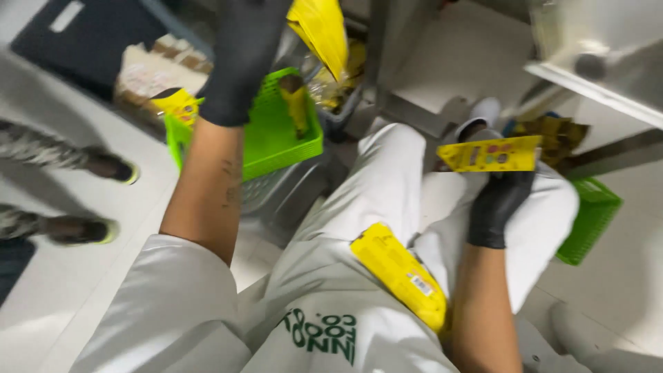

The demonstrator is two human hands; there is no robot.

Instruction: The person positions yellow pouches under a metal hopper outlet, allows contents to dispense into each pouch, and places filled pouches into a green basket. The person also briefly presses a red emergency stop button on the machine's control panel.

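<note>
My left hand (243, 59), in a black glove, is raised at the top of the view and grips a yellow packet (321, 31) above a green plastic basket (276, 141). My right hand (498, 200), also in a black glove, holds a flat yellow packet (492, 154) with coloured dots over my right knee. A third yellow packet (400, 274) lies on my lap against my white trousers. Another yellow packet (178, 105) sticks up at the green basket's left edge.
A second green basket (590, 220) sits on the floor at the right. Another person's legs and shoes (76, 197) are at the left. A dark crate (90, 34) and a box of goods (155, 69) lie behind the basket; a metal frame (594, 69) stands at top right.
</note>
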